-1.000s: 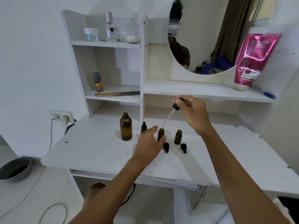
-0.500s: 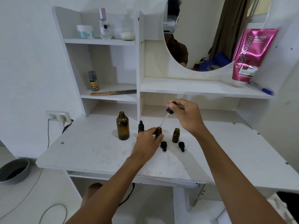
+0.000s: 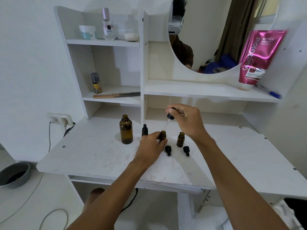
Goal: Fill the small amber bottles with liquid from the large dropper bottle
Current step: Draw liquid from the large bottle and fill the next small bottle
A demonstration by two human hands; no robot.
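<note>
Fingers of right hand (image 3: 187, 121) pinch black rubber dropper bulb (image 3: 170, 115); clear glass pipette tip sits at mouth of small cylindrical amber glass bottle (image 3: 163, 136), gripped by left hand (image 3: 150, 146) fingertips on scuffed white desk (image 3: 93, 156). Large uncapped amber bottle (image 3: 126, 131) stands left.

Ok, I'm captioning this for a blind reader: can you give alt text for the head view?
The right hand holds a dropper over a small amber bottle steadied by the left hand on a white vanity table. A large amber bottle stands open to the left; a second small open bottle stands right, with two black caps in front.
</note>
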